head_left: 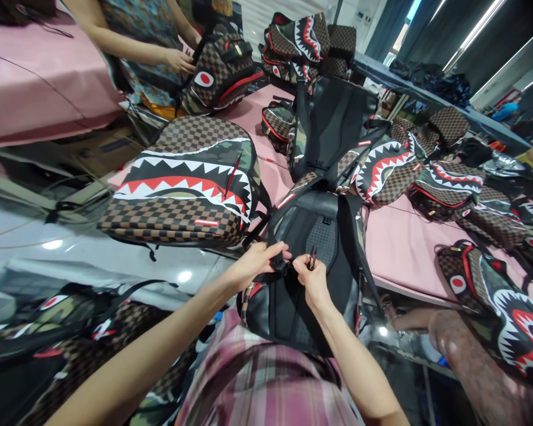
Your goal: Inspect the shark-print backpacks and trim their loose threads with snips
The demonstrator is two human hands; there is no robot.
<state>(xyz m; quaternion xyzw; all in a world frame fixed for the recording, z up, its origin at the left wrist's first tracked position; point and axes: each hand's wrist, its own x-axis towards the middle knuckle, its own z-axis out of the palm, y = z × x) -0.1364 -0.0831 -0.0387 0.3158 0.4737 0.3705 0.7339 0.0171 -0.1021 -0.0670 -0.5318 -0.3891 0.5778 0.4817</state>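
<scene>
A black-backed backpack (293, 307) lies in front of me, its padded back panel and straps facing up. Over its left side, my left hand (266, 257) is closed on a black strap with a dark buckle (279, 264). My right hand (310, 273) is closed around a small dark tool (312, 258), probably snips, whose tips point up above the fist. It is close to the right of the buckle, over the back panel. A checkered backpack with a shark-mouth print (182, 183) lies to the left of my hands.
Pink-covered table (395, 248) holds several more shark-print backpacks (386, 171). Another black-backed bag (337, 124) lies just beyond mine. At the upper left, a person's hand (180, 59) touches a checkered bag (222, 71). More bags (93, 331) are piled low at the left.
</scene>
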